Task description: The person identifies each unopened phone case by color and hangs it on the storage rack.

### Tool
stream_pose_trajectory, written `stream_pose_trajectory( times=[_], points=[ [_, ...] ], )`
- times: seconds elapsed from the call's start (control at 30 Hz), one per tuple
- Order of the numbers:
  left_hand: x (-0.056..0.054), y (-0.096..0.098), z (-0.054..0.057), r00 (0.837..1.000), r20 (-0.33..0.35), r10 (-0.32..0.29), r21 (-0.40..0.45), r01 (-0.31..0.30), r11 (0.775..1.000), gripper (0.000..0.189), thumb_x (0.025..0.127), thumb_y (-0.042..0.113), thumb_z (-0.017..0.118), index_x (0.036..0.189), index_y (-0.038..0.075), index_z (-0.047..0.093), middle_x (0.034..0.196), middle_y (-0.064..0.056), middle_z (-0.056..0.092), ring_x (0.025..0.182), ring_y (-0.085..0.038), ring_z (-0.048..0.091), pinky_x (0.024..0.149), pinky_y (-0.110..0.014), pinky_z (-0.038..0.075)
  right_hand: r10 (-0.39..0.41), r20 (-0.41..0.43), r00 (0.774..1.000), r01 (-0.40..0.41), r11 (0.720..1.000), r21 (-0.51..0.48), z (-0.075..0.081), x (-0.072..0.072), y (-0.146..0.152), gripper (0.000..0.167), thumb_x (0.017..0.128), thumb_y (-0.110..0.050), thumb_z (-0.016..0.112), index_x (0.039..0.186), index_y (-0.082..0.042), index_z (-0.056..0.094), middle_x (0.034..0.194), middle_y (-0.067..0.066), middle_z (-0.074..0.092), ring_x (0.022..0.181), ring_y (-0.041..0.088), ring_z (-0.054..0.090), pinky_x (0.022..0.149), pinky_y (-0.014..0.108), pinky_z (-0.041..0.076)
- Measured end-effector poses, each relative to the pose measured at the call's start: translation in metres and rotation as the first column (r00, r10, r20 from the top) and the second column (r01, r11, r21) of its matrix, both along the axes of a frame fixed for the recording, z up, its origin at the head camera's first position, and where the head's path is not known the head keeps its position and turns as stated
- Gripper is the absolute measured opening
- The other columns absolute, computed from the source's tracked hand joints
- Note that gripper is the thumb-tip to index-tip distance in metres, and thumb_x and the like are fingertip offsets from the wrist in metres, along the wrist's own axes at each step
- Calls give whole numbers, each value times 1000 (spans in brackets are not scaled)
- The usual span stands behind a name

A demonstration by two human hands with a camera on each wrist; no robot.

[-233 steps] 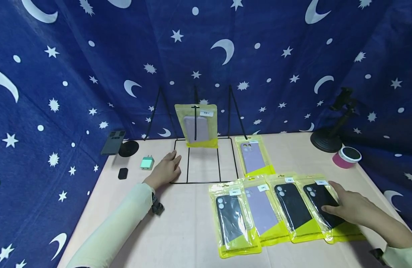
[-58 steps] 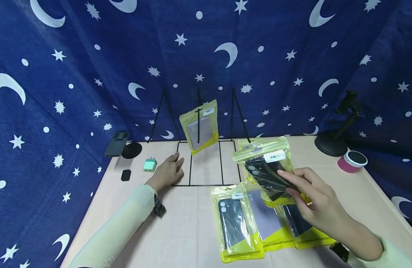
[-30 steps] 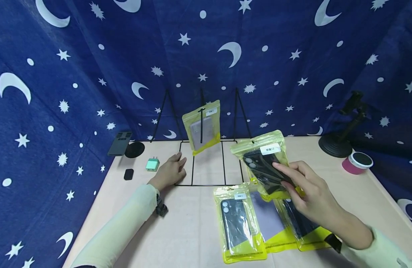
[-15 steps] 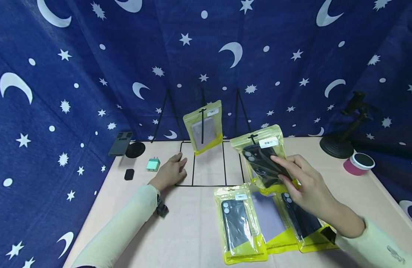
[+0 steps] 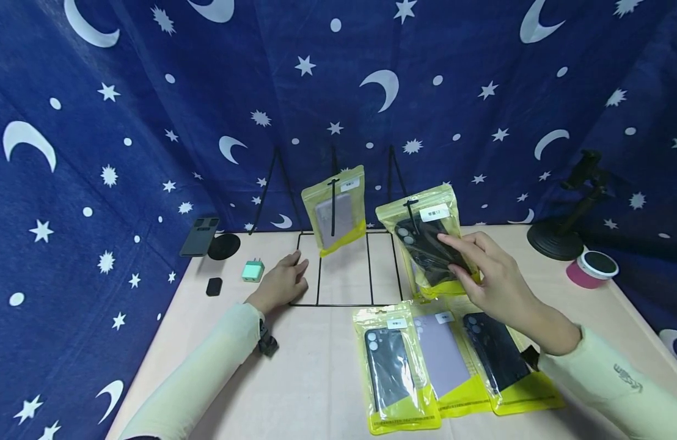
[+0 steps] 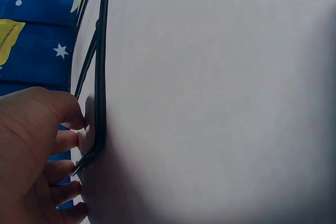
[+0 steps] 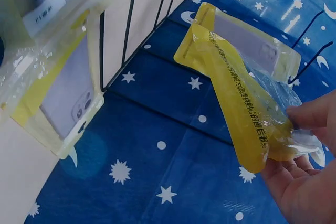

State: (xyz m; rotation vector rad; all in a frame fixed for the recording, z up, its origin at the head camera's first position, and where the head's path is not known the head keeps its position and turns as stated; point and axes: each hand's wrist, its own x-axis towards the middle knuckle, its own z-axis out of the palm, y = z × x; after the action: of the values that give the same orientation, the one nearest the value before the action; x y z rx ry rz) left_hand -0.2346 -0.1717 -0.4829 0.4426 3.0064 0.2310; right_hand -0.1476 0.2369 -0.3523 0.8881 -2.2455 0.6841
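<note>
My right hand [image 5: 500, 284] pinches the lower right of a bagged black phone case [image 5: 426, 250]. The bag hangs tilted at the right prong of a black wire display rack [image 5: 346, 305], whose tip shows in front of the bag's top hole. In the right wrist view, the bag's yellow bottom [image 7: 236, 98] is bent toward the camera. A bagged lilac phone case [image 5: 338, 211] hangs on the middle prong, turned a little. My left hand [image 5: 278, 284] grips the rack's left base rod near its front corner; in the left wrist view, bent fingers [image 6: 65, 142] surround that rod.
Bagged phone cases lie in front: a black one [image 5: 388, 366], a lilac one [image 5: 440, 354] and another black one [image 5: 495, 351]. A green charger [image 5: 253, 271], a phone on a stand [image 5: 200, 237], a dark stand [image 5: 564, 226] and a pink tub [image 5: 591, 269] stand around.
My right hand picked up the rightmost bagged black case from the table and brought it up and left to the right prong, lately moving it farther back. My left hand has stayed at the rack.
</note>
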Motion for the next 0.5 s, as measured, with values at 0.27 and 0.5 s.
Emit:
stream_pose_trajectory(
  times=[0.27, 0.5],
  points=[
    [0, -2, -1, 1000, 2, 9, -2, -9, 1000, 56, 97, 31, 49, 150, 13, 48, 163, -17, 31, 150, -36, 36, 120, -47, 37, -12, 11, 1000, 12, 1000, 21, 3, -21, 1, 74, 68, 19, 79, 136, -7, 62, 97, 13, 59, 70, 9, 40, 56, 11, 30],
    [-1, -2, -2, 1000, -11, -11, -9, 10, 1000, 56, 96, 31, 49, 149, 12, 49, 163, -19, 32, 149, -37, 36, 120, -46, 36, -30, 9, 1000, 30, 999, 14, -2, -38, 1, 72, 71, 17, 78, 136, -7, 61, 97, 15, 58, 69, 11, 40, 56, 13, 29]
  ],
)
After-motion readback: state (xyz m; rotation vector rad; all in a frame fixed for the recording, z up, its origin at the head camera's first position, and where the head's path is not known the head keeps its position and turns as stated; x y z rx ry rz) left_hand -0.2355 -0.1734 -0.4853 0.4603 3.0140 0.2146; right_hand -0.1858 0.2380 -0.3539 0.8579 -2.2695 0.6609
